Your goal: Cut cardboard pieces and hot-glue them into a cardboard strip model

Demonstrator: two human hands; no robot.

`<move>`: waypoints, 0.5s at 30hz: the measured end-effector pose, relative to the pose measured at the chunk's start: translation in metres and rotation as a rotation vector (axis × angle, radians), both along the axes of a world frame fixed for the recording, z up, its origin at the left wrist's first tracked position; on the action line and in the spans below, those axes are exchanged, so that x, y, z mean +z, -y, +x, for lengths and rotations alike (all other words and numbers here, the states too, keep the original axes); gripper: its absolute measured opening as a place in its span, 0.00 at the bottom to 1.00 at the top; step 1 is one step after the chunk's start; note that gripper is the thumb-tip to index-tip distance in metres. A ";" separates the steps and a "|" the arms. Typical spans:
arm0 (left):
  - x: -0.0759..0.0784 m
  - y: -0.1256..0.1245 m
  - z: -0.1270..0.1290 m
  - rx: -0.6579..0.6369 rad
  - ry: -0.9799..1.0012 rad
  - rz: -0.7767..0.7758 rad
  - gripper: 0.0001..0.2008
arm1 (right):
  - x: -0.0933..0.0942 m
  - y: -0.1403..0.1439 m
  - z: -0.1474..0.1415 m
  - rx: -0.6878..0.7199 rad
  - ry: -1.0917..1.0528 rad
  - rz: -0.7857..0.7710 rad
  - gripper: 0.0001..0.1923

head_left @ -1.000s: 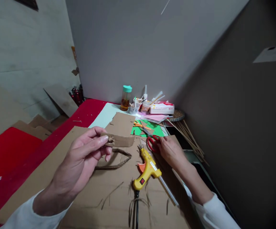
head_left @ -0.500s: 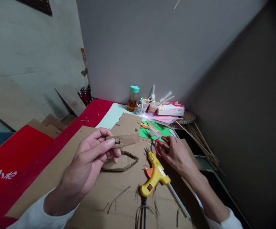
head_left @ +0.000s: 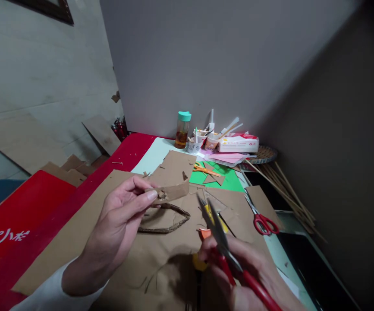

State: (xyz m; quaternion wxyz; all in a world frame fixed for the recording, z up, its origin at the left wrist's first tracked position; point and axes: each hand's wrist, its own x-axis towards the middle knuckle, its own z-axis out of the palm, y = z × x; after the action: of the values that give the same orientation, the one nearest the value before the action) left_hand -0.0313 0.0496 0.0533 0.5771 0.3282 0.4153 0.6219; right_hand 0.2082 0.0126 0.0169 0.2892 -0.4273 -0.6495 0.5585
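Observation:
My left hand pinches a short cardboard strip between thumb and fingers, and the strip has a torn, rough patch near my thumb. My right hand grips a pair of red-handled scissors, blades slightly apart and pointing up and away from me. Beneath the strip, a pointed loop of dark brown twig-like material lies on the cardboard sheet. A yellow glue gun is mostly hidden behind the right hand and the scissors.
Smaller red-handled scissors lie at the right. Orange scissors rest on green paper. At the back stand a teal-lidded bottle, paper cups and a tissue pack. Thin sticks lean along the right edge.
My right hand has come back toward me from the far side of the glue gun, lifting the red-handled scissors. The left hand still holds the strip in nearly the same place.

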 end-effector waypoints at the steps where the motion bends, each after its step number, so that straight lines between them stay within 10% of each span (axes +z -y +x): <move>1: -0.001 0.000 0.002 0.006 -0.005 -0.003 0.09 | -0.002 0.000 -0.002 0.051 0.012 -0.022 0.23; 15: -0.002 0.005 0.016 0.081 -0.124 -0.026 0.12 | 0.007 0.003 -0.009 0.102 0.167 0.099 0.23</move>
State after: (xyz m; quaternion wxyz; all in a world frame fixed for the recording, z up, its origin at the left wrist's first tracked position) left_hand -0.0153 0.0441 0.0512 0.5289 0.3414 0.4711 0.6178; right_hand 0.1988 0.0097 0.0239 0.2262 -0.4237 -0.7192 0.5021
